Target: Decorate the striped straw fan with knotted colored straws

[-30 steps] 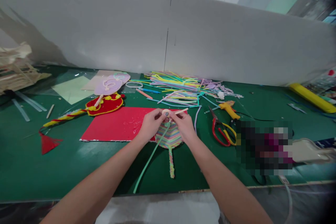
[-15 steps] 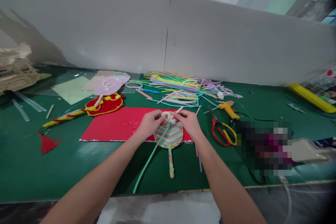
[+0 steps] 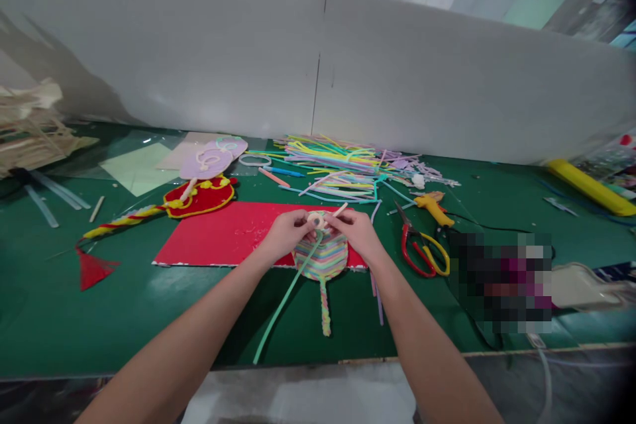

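Note:
A striped pastel fan (image 3: 325, 262) of pipe cleaners lies partly on the red board (image 3: 223, 232), its twisted handle pointing towards me. Over the fan's upper part sits a small round cream coil (image 3: 317, 220) with a dark centre. My left hand (image 3: 292, 232) is closed on the coil's left side. My right hand (image 3: 354, 225) pinches at its right edge, where a short pale pipe cleaner end (image 3: 341, 209) sticks up past the fingers. From below the coil a long green pipe cleaner (image 3: 283, 308) trails to the lower left. The fingertips partly hide the coil.
Red-and-yellow-handled scissors (image 3: 424, 252) and a yellow glue gun (image 3: 433, 207) lie to the right. Behind are bundled pipe cleaners (image 3: 342, 159). A red tasselled fan (image 3: 201, 199) and a purple piece (image 3: 213, 156) lie left. A grey partition (image 3: 199, 46) stands along the back.
Both hands stay at the same spot on the coil, with only slight finger movement. The coil's round face shows a little differently. The whole view has shifted slightly.

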Action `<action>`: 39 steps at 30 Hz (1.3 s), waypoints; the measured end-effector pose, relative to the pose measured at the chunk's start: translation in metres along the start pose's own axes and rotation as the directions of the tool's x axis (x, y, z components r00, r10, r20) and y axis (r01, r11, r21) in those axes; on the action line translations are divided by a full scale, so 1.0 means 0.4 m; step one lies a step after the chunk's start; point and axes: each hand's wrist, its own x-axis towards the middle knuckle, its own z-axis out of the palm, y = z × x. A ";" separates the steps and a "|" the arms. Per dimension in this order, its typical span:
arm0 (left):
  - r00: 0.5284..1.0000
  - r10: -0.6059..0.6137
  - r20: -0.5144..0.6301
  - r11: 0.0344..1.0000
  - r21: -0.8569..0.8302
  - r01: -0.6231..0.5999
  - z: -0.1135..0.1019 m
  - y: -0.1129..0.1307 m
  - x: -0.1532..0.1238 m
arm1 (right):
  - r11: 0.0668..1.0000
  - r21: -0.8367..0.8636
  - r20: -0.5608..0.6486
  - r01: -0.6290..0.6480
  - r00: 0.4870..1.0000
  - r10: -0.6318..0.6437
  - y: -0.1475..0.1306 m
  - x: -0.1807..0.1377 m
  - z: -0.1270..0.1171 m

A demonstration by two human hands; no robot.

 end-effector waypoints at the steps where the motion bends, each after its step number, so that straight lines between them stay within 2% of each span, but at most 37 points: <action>1: 1.000 0.005 -0.012 1.000 -0.002 -0.005 -0.001 0.001 0.001 | 1.000 0.005 0.003 -0.006 1.000 0.006 0.001 0.000 0.000; 11: 0.998 0.016 -0.064 0.999 0.033 -0.014 0.003 0.005 -0.005 | 0.999 -0.037 0.051 -0.019 0.998 0.021 -0.002 -0.003 -0.003; 17: 1.000 -0.006 0.019 1.000 0.012 0.006 0.000 0.007 -0.006 | 0.996 -0.095 0.033 -0.004 0.999 0.008 -0.002 -0.004 -0.004; 22: 0.996 -0.023 0.088 0.999 0.048 0.019 -0.003 0.007 -0.009 | 0.986 -0.164 0.066 0.027 0.998 -0.016 0.006 -0.006 -0.007; 28: 0.990 0.087 0.110 0.970 0.218 -0.110 -0.006 -0.003 -0.015 | 0.991 -0.135 0.167 0.006 0.986 0.017 0.005 -0.011 -0.008; 31: 0.988 0.073 0.135 0.977 0.188 -0.097 -0.004 -0.001 -0.014 | 0.994 -0.109 0.197 0.005 0.980 0.017 0.000 -0.012 -0.012; 34: 0.990 0.074 0.118 0.994 0.077 -0.084 0.004 0.008 -0.012 | 0.999 -0.038 0.107 0.037 0.994 -0.033 0.000 -0.008 -0.010; 39: 0.991 0.133 -0.026 0.991 0.023 -0.133 0.026 0.012 -0.010 | 0.990 0.102 -0.190 0.098 0.979 -0.077 0.017 -0.001 0.032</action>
